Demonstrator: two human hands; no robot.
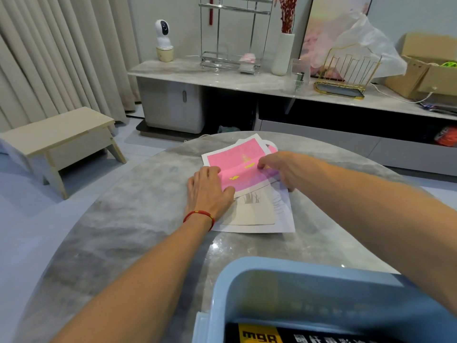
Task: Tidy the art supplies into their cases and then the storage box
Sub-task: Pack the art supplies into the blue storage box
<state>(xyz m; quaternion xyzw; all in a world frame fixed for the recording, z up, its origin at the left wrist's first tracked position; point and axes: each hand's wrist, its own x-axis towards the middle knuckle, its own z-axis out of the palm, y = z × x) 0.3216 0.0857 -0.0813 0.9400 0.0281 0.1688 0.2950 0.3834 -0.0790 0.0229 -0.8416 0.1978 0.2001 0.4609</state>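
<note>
Round marble table (pixel 128 219) holds everything. One blue storage box (pixel 247 293) at near edge, black case inside. Paper pile (pixel 254 214) in middle, about four sheets. Left hand (pixel 210 191) flat, fingers straight, pins pile still. Right hand (pixel 279 167) pinches pink painting (pixel 235 157), likely folding it to fit.
</note>
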